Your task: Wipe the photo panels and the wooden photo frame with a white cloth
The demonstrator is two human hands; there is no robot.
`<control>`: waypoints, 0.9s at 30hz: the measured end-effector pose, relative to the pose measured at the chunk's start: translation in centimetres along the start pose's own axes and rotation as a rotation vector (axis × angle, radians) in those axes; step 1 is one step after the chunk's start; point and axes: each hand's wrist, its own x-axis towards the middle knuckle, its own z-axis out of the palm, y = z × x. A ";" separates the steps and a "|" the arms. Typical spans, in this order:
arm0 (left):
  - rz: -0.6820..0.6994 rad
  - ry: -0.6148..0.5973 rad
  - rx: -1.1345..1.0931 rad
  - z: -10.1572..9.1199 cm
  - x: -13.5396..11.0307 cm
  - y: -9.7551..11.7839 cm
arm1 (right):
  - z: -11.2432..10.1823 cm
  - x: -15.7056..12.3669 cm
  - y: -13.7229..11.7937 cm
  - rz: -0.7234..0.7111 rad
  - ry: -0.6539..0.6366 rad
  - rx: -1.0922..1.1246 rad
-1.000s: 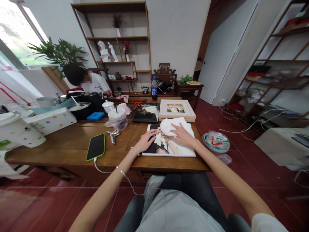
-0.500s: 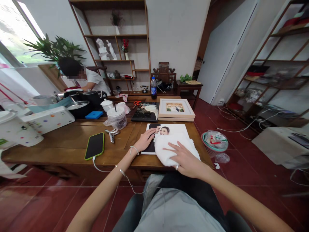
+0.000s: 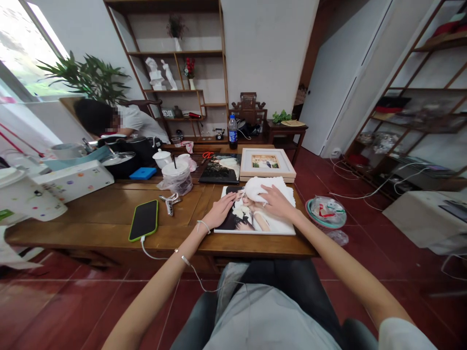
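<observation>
Photo print (image 3: 251, 222) lies flat at the near right corner of the wooden table (image 3: 102, 214), its near edge along the table's front edge. The left hand (image 3: 220, 212) rests on the print's left edge, palm down with the fingers spread. The right hand (image 3: 276, 204) presses, palm down and fingers stretched out, on a white cloth (image 3: 253, 188) bunched over the far part of the print. Just beyond, toward the far right corner, sit a framed picture (image 3: 267, 164) and beside it a dark print (image 3: 222, 169). A phone in a green case (image 3: 144, 219) lies near the front edge, left of the left hand, with a metal clip (image 3: 170, 201) and a bagged drink cup (image 3: 177, 178) behind it. Another person (image 3: 109, 121) bends over the far left end.
</observation>
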 end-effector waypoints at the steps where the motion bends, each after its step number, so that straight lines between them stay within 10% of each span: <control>1: -0.002 -0.001 0.001 0.0 0.0 0.0 | 0.1 -0.2 -0.5 -0.001 -0.001 -0.009; 14: 0.026 -0.012 0.000 -0.2 0.0 0.5 | -1.5 -8.6 -10.9 -0.195 -0.143 0.107; 27: 0.014 -0.006 0.009 0.0 0.1 0.1 | -0.3 -0.2 -1.5 -0.039 -0.082 0.070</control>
